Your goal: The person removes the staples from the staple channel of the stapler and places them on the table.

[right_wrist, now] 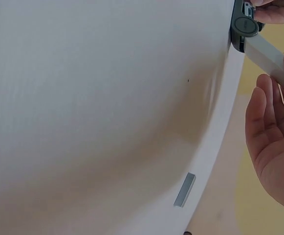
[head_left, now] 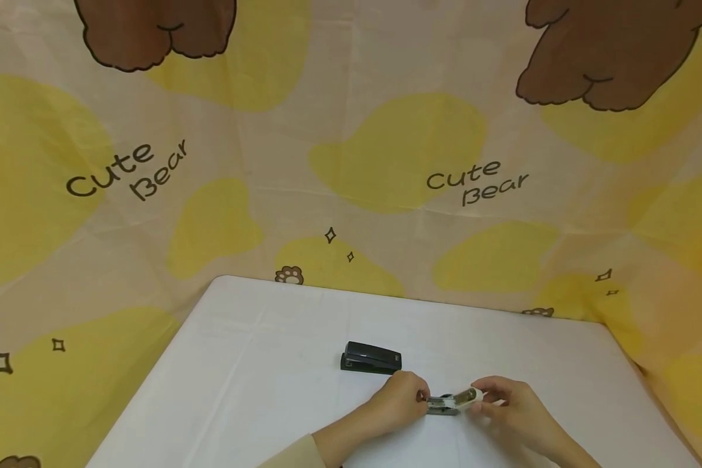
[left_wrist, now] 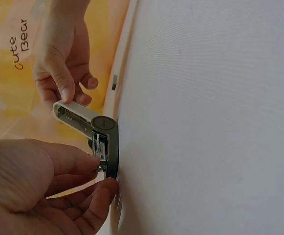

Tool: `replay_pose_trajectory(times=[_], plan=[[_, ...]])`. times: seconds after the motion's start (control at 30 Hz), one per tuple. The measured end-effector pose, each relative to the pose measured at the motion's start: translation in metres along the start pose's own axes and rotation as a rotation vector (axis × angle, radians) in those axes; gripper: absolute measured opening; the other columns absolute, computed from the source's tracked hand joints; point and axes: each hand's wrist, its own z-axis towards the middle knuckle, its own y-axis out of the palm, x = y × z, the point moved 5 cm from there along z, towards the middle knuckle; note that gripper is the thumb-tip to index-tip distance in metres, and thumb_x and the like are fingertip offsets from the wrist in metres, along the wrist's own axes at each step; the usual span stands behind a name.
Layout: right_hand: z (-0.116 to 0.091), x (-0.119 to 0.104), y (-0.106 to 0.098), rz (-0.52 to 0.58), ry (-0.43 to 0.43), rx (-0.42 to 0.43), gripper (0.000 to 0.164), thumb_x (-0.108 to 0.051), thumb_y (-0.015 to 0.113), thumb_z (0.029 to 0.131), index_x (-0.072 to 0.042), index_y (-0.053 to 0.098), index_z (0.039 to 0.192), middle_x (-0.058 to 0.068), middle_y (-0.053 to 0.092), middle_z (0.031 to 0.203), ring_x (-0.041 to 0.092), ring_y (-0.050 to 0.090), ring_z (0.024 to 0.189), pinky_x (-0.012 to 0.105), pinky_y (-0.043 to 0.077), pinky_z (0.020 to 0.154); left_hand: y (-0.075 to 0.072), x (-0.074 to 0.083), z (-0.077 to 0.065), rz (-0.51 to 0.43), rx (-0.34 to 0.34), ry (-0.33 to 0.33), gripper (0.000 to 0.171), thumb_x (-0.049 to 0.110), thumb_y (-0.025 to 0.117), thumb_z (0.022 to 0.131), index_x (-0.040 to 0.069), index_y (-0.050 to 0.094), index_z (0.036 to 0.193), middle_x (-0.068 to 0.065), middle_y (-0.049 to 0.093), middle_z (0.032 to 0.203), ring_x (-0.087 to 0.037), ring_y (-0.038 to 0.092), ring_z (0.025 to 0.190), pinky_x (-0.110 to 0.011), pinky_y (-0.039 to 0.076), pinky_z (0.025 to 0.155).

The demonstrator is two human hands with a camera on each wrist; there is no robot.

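A small stapler with a white top arm and a dark grey base stands hinged wide on the table, its metal staple channel exposed. With thumb and fingers, my left hand grips the base and channel end; the thumb lies by the channel. Opposite it, my right hand pinches the tip of the raised white arm. In the right wrist view the round hinge shows, while the channel is mostly hidden. A black stapler lies just beyond my left hand.
In the right wrist view a short grey staple strip lies on the white table, near its edge. Behind the table hangs a yellow and beige cloth printed with bears.
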Motion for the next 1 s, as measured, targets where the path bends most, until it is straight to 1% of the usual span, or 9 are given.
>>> replay_pose_trajectory(times=[0.1, 0.23, 0.4, 0.47, 0.57, 0.67, 0.77, 0.83, 1.0], plan=[[0.0, 0.002, -0.004, 0.001, 0.005, 0.006, 0.032, -0.006, 0.081, 0.089, 0.006, 0.07, 0.117, 0.005, 0.074, 0.089, 0.005, 0.064, 0.075, 0.029, 0.056, 0.06, 0.003, 0.002, 0.006, 0.012, 0.015, -0.001, 0.012, -0.009, 0.07, 0.081, -0.001, 0.078, 0.087, 0.008, 0.053, 0.063, -0.002, 0.043, 0.059, -0.018, 0.038, 0.054], [0.001, 0.006, -0.009, -0.026, 0.037, 0.027, 0.033, -0.007, 0.082, 0.089, 0.005, 0.071, 0.117, 0.004, 0.074, 0.088, 0.006, 0.063, 0.073, 0.028, 0.054, 0.057, 0.007, 0.003, 0.014, 0.038, 0.029, -0.009, 0.012, -0.009, 0.07, 0.081, -0.001, 0.078, 0.086, 0.006, 0.057, 0.064, -0.002, 0.046, 0.06, -0.018, 0.041, 0.055], [0.004, 0.009, -0.015, -0.069, 0.046, 0.061, 0.033, -0.009, 0.084, 0.088, 0.003, 0.071, 0.116, 0.001, 0.073, 0.085, 0.007, 0.064, 0.071, 0.028, 0.053, 0.055, 0.01, 0.006, 0.024, 0.086, 0.063, -0.031, 0.014, -0.009, 0.07, 0.079, -0.001, 0.079, 0.086, 0.0, 0.069, 0.074, -0.004, 0.051, 0.065, -0.019, 0.044, 0.058], [0.005, 0.01, -0.017, -0.067, 0.059, 0.072, 0.033, -0.01, 0.084, 0.088, 0.003, 0.071, 0.116, 0.001, 0.073, 0.085, 0.008, 0.065, 0.071, 0.029, 0.054, 0.055, 0.011, 0.008, 0.028, 0.09, 0.075, -0.047, 0.015, -0.011, 0.069, 0.078, -0.001, 0.078, 0.083, -0.003, 0.07, 0.076, -0.006, 0.052, 0.063, -0.02, 0.044, 0.056], [0.007, 0.012, -0.02, -0.073, 0.092, 0.092, 0.034, -0.011, 0.084, 0.087, 0.002, 0.072, 0.116, 0.002, 0.074, 0.087, 0.009, 0.065, 0.074, 0.029, 0.054, 0.057, 0.014, 0.01, 0.032, 0.092, 0.092, -0.068, 0.016, -0.014, 0.066, 0.075, -0.001, 0.077, 0.078, -0.003, 0.068, 0.071, -0.007, 0.049, 0.057, -0.02, 0.041, 0.049], [0.009, 0.012, -0.023, -0.087, 0.123, 0.104, 0.035, -0.012, 0.084, 0.087, 0.002, 0.072, 0.117, 0.004, 0.075, 0.093, 0.009, 0.066, 0.078, 0.028, 0.054, 0.061, 0.015, 0.011, 0.036, 0.101, 0.105, -0.079, 0.02, -0.015, 0.063, 0.075, 0.001, 0.072, 0.068, 0.002, 0.058, 0.059, -0.007, 0.043, 0.05, -0.019, 0.035, 0.043], [0.01, 0.013, -0.025, -0.088, 0.152, 0.113, 0.035, -0.012, 0.084, 0.087, 0.002, 0.072, 0.117, 0.006, 0.075, 0.096, 0.01, 0.066, 0.08, 0.028, 0.055, 0.064, 0.015, 0.012, 0.038, 0.114, 0.114, -0.09, 0.025, -0.016, 0.061, 0.076, 0.004, 0.067, 0.062, 0.005, 0.051, 0.053, -0.007, 0.04, 0.047, -0.019, 0.031, 0.04], [0.012, 0.014, -0.026, -0.071, 0.166, 0.106, 0.036, -0.011, 0.083, 0.089, 0.003, 0.071, 0.119, 0.008, 0.075, 0.097, 0.012, 0.066, 0.077, 0.029, 0.055, 0.062, 0.015, 0.013, 0.04, 0.123, 0.116, -0.098, 0.027, -0.016, 0.061, 0.077, 0.005, 0.066, 0.06, 0.005, 0.05, 0.052, -0.007, 0.039, 0.046, -0.02, 0.031, 0.04], [0.014, 0.019, -0.028, -0.031, 0.207, 0.096, 0.04, -0.011, 0.08, 0.092, 0.005, 0.067, 0.126, 0.011, 0.075, 0.097, 0.018, 0.06, 0.061, 0.031, 0.053, 0.052, 0.014, 0.015, 0.047, 0.131, 0.114, -0.103, 0.028, -0.016, 0.06, 0.078, 0.005, 0.066, 0.06, 0.005, 0.051, 0.052, -0.007, 0.04, 0.046, -0.02, 0.031, 0.04]])
